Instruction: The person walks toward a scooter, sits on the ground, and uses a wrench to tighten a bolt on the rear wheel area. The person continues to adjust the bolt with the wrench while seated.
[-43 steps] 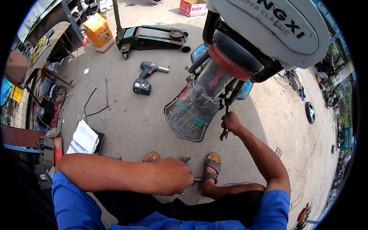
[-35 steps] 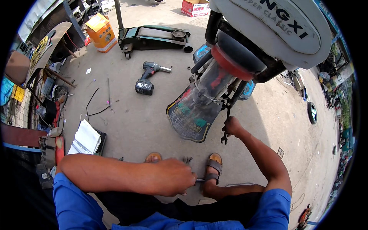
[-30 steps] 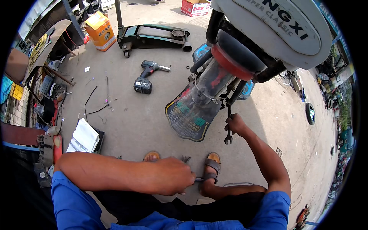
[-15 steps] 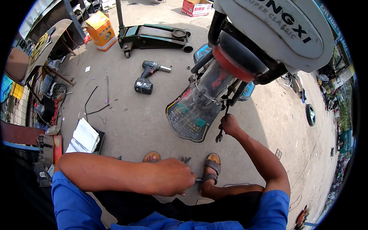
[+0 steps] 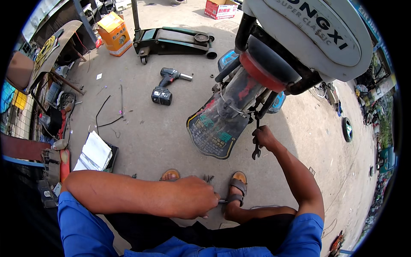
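The mud flap hangs at the back of 1 motorbike; 1 red lamp and 1 white case stick out beyond the flap and to its right, crowding the space above. Just right of the flap is 1 wrench, held in the right hand with the fingers closed round its shaft. Its long axis runs from the person toward the motorbike: the forked end points back at the person, the other end at dark parts by the flap's upper right; whether it grips anything there I cannot tell. Nearer the person than the flap, the left hand is a fist round 1 metal bar, which pokes out beside 1 of 2 sandals; the left forearm partly covers the other. Left of the flap lies 1 power drill. Farther off than the flap stand 1 floor jack and 2 boxes, 1 orange box and 1 red box. Well right of the flap is 1 tyre.
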The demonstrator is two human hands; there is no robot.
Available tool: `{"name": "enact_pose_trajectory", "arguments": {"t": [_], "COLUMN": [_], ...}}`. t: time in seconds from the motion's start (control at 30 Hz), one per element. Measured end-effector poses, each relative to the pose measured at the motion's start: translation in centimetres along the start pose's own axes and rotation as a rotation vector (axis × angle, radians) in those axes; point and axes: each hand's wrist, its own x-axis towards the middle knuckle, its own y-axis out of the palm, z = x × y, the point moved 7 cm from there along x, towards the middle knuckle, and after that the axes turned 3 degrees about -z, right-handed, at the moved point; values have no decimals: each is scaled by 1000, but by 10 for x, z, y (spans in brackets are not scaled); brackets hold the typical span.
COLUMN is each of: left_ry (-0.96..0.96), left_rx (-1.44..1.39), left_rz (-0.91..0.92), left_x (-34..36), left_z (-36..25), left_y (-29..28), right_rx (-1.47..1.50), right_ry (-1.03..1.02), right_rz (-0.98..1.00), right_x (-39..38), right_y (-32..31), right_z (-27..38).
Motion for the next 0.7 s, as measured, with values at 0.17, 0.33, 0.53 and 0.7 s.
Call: {"name": "enact_pose_trajectory", "arguments": {"t": [0.17,0.33,0.53,0.7], "left_ry": [0,21,38,19], "left_rx": [13,6,14,-4], "left_rz": [-6,-5,-8,-13], "left_x": [-1,2,6,3], "left_z": [-1,1,-2,-1], "left_y": [1,4,0,2], "right_rx": [81,71,-1113,-741], "right_ry": [60,4,-603,-258], "right_rz": [57,45,-6,112], "right_x": [-13,0,39,58], "right_y": [-23,-17,51,34], "right_z": [36,26,-35,-60]}}
